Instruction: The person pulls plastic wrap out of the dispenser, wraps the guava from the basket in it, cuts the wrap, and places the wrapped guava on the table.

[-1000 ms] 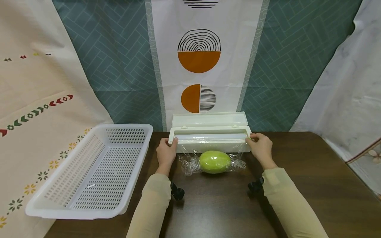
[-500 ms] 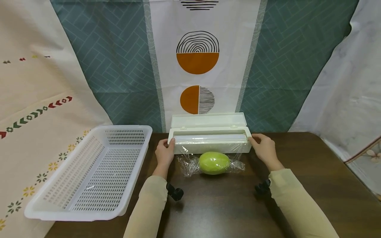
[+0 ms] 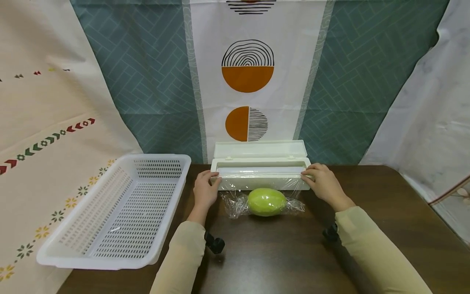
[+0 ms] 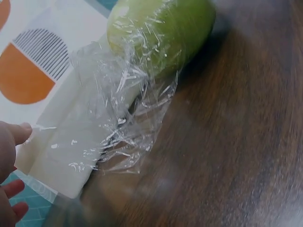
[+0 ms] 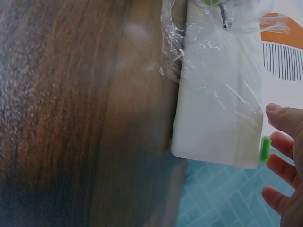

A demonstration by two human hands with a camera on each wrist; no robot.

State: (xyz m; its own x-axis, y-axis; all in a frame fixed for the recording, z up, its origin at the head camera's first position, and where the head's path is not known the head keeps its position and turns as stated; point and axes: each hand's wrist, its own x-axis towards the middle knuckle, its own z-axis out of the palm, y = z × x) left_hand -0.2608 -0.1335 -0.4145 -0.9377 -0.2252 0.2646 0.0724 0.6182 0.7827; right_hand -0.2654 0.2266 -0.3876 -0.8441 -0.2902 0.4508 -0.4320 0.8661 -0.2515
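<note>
A white cling film box (image 3: 262,182) stands at the back of the table with its lid tipped back and the film roll (image 3: 260,170) inside. Clear film (image 4: 123,104) stretches from it over a green, oval fruit (image 3: 267,202), kind unclear, with bunched film ends beside it. At the box's left end, my left hand (image 3: 205,192) grips the edge, thumb toward the front. My right hand (image 3: 324,185) is at the right end. In the right wrist view its fingers curve loosely beside a small green tab (image 5: 265,149); whether they touch it is unclear.
A white perforated basket (image 3: 152,249) stands on the left of the dark wooden table (image 3: 268,261). Patterned cloths (image 3: 161,81) hang close behind the box and at both sides. A black wrist camera (image 3: 216,245) sticks out below my left sleeve.
My right hand has shifted from beside the box's right end to its upper edge. The left hand has stayed at the left end. Box and fruit keep their places.
</note>
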